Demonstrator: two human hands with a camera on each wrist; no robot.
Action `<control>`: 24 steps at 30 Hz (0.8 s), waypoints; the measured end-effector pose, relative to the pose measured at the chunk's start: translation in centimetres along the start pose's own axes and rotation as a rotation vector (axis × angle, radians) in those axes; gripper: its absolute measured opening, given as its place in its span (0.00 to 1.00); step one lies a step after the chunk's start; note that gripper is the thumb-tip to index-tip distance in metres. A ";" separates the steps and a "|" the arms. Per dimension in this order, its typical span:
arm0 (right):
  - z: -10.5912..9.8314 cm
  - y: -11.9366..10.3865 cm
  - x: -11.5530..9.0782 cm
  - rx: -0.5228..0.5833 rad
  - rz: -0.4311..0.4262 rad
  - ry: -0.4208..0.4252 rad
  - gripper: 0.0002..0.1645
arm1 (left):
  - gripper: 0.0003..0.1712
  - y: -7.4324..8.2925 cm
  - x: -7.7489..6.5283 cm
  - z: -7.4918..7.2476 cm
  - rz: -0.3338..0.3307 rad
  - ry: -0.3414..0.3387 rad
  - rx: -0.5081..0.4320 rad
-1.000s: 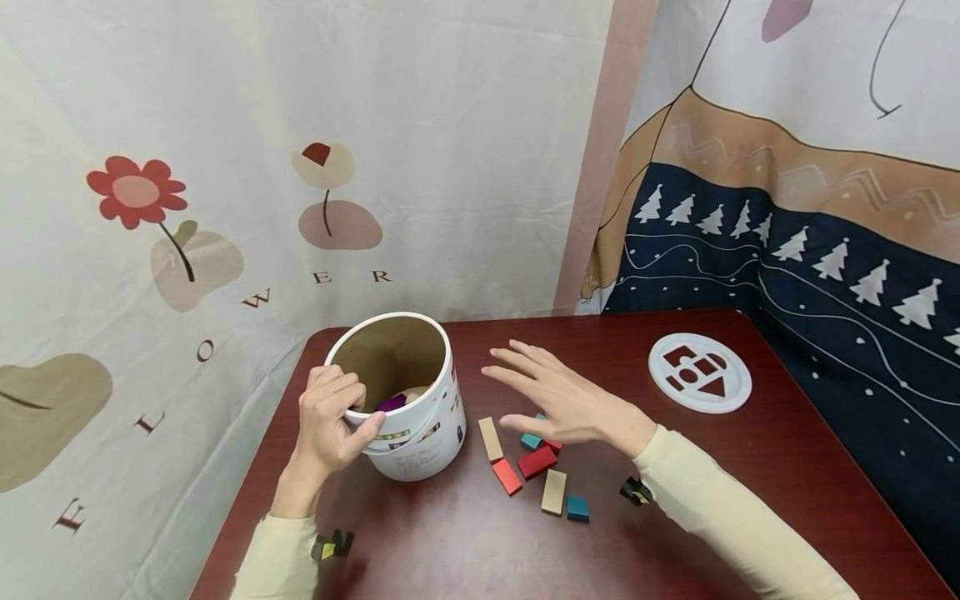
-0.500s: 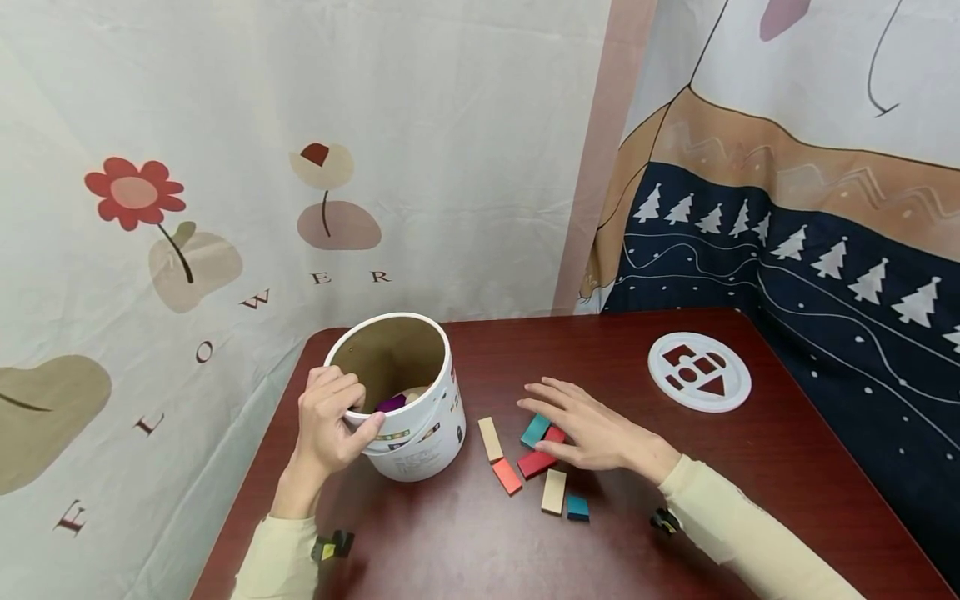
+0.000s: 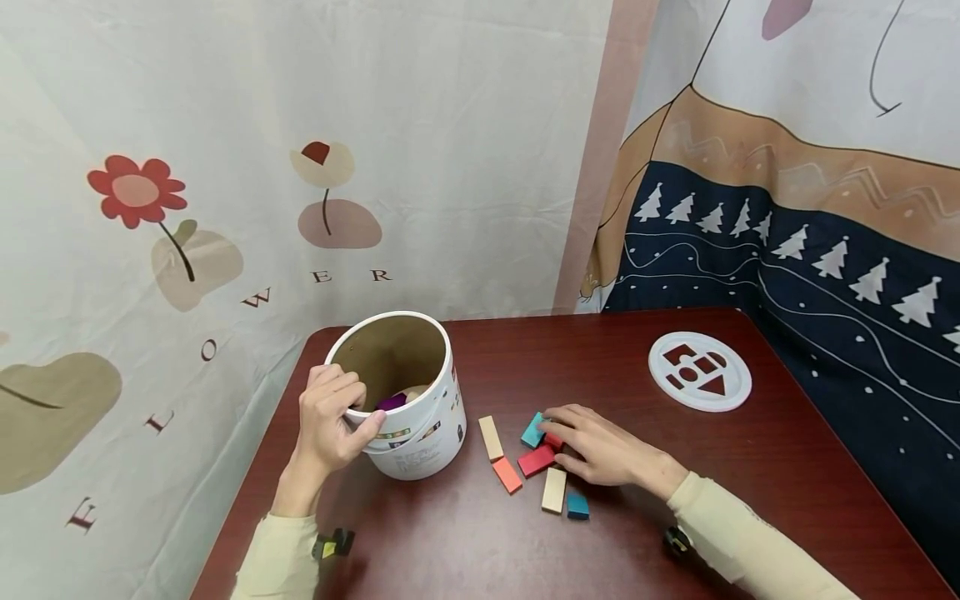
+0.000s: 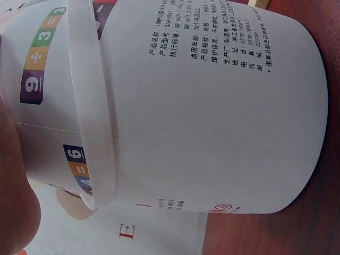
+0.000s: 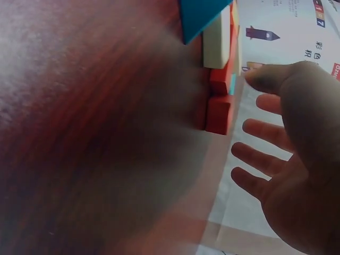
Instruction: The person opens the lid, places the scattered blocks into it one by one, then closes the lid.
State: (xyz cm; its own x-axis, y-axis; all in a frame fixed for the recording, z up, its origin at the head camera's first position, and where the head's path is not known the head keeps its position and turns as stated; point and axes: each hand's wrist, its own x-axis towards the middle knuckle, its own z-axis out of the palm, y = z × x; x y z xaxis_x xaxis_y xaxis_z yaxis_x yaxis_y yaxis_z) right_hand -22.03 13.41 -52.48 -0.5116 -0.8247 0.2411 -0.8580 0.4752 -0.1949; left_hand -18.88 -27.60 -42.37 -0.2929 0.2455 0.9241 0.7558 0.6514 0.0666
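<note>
A white bucket (image 3: 431, 446) with printed pictures stands at the left of the table. My left hand (image 3: 326, 417) grips its near-left rim, the thumb lying outside. Purple and pale blocks (image 3: 397, 402) show inside it. Right of the bucket, my right hand (image 3: 611, 450) hovers low over loose wooden blocks, its fingertips by a small red block (image 3: 553, 442) and a teal block (image 3: 533, 430). In the right wrist view, the right hand (image 5: 297, 143) has its fingers spread, none curled round a block. A larger red block (image 3: 536, 461) lies under the thumb side.
Nearer me lie a pale block (image 3: 553, 490), a blue block (image 3: 577, 506) and an orange block (image 3: 507, 476). Another pale block (image 3: 491, 438) lies beside the bucket. A white lid (image 3: 700, 372) with shaped holes rests at the right back. Printed cloth (image 3: 465, 167) hangs behind the table.
My right hand has come down and shifted right and nearer, from above the blocks to beside the red and teal ones. The left hand keeps its grip on the bucket.
</note>
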 end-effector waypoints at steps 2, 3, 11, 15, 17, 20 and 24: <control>0.3 0.1 -0.1 -0.009 -0.015 0.002 0.30 | 0.22 0.0 0.0 0.0 0.000 -0.002 0.004; 0.3 0.1 -0.1 -0.010 -0.023 0.004 0.29 | 0.22 0.0 0.0 0.0 0.000 -0.003 0.006; 1.0 0.3 0.0 -0.038 -0.074 0.043 0.23 | 0.23 0.1 0.0 0.0 0.002 -0.005 0.007; 1.1 0.3 -0.1 -0.047 -0.056 0.026 0.21 | 0.23 0.0 0.0 -0.1 0.000 -0.007 0.008; 1.1 0.3 -0.1 -0.047 -0.039 0.008 0.20 | 0.23 0.0 0.0 0.0 -0.001 -0.007 0.009; 1.1 0.3 -0.1 -0.046 -0.008 -0.023 0.19 | 0.23 0.0 0.0 0.0 0.001 -0.007 0.011; 1.1 0.2 -0.2 -0.045 0.017 -0.047 0.18 | 0.23 0.0 0.0 0.0 0.003 -0.006 0.011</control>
State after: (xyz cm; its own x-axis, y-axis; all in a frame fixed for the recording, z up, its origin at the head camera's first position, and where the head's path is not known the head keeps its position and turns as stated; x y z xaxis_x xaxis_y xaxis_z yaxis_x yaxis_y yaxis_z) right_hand -22.10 13.34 -53.60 -0.5244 -0.8293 0.1928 -0.8508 0.5018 -0.1557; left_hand -18.82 -27.59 -42.38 -0.2943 0.2518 0.9219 0.7503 0.6584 0.0597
